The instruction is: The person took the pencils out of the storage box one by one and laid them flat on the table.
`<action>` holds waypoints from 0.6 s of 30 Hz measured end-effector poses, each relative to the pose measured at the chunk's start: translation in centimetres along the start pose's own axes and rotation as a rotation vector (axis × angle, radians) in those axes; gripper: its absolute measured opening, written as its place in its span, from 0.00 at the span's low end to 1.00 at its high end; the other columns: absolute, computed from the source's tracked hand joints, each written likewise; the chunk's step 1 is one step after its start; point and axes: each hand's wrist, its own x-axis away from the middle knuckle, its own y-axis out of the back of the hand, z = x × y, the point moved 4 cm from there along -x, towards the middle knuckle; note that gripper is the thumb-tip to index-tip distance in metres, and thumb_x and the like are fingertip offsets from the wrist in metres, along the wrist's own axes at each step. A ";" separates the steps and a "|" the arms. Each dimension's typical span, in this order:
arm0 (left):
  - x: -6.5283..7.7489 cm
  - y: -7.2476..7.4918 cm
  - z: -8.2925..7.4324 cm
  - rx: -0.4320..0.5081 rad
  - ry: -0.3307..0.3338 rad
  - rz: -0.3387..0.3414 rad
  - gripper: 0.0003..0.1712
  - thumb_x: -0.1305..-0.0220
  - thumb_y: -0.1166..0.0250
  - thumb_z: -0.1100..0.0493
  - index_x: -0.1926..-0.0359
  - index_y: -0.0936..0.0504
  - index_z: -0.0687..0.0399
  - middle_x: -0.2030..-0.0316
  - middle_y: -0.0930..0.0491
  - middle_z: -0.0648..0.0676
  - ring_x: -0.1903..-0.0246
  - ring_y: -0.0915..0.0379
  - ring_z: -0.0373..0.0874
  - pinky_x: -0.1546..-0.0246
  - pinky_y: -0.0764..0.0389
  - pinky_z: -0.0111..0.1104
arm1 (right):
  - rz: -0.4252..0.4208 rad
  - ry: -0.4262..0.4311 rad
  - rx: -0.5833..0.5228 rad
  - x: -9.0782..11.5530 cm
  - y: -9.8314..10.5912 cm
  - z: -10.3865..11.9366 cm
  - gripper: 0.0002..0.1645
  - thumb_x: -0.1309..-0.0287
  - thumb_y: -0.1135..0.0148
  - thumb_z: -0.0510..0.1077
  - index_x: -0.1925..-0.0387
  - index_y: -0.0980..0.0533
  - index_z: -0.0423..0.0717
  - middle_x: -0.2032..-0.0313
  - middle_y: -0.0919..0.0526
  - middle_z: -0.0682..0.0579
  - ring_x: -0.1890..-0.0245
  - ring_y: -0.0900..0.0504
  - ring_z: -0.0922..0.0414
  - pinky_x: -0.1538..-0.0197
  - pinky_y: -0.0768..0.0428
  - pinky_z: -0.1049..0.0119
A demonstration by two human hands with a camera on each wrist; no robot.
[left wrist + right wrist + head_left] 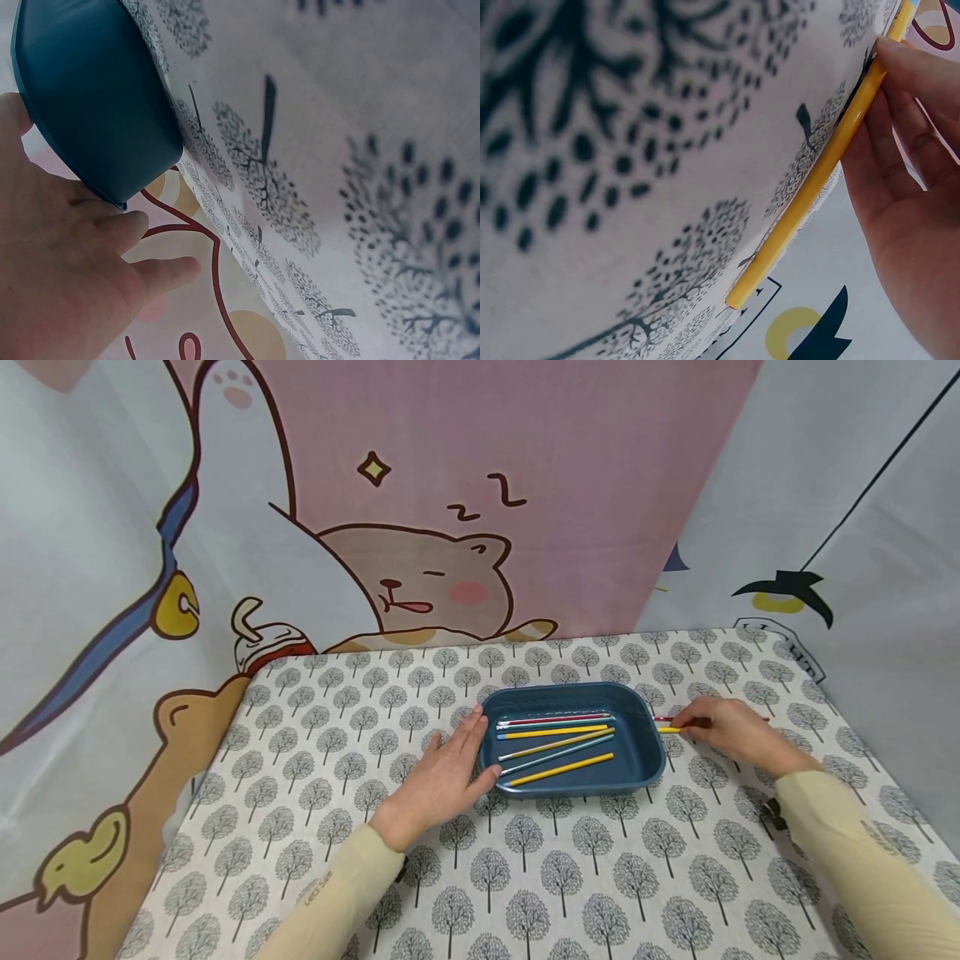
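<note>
A dark blue rectangular tray [648, 760] sits on the table with several pencils in it, among them a yellow pencil [562, 769] and a red one. My left hand [438, 777] rests against the tray's left end, fingers fairly straight along the rim; the left wrist view shows its fingertips touching the tray wall [97, 97]. Just right of the tray, my right hand [723, 731] pinches a yellow pencil [810, 187] between thumb and fingers, close to the cloth. A thin red pencil [663, 718] lies behind that hand, which partly hides it.
A white cloth printed with grey trees [525, 877] covers the table. Behind it hangs a cartoon curtain [600, 485] with a sleeping bear, and more printed fabric [885, 568] encloses the right side.
</note>
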 end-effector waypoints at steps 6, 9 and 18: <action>0.0 0.0 0.0 0.001 0.001 0.004 0.47 0.21 0.51 0.38 0.17 0.55 0.61 0.17 0.61 0.56 0.20 0.55 0.52 0.26 0.45 0.61 | 0.001 0.008 0.006 0.0 0.0 0.0 0.09 0.38 0.29 0.34 0.58 0.11 0.48 0.56 0.13 0.47 0.58 0.15 0.50 0.58 0.16 0.54; 0.0 0.0 0.0 0.000 -0.001 0.003 0.47 0.21 0.51 0.38 0.17 0.55 0.61 0.17 0.61 0.56 0.20 0.55 0.52 0.26 0.45 0.61 | -0.001 0.017 0.012 0.0 0.0 0.0 0.09 0.38 0.29 0.34 0.58 0.11 0.48 0.55 0.13 0.47 0.56 0.15 0.48 0.56 0.16 0.52; 0.1 0.1 -0.1 -0.003 -0.009 -0.008 0.47 0.21 0.50 0.38 0.17 0.54 0.61 0.17 0.59 0.58 0.20 0.54 0.53 0.27 0.44 0.61 | 0.006 0.026 0.012 0.0 0.0 0.1 0.10 0.38 0.30 0.33 0.57 0.12 0.47 0.55 0.13 0.47 0.56 0.15 0.48 0.57 0.16 0.52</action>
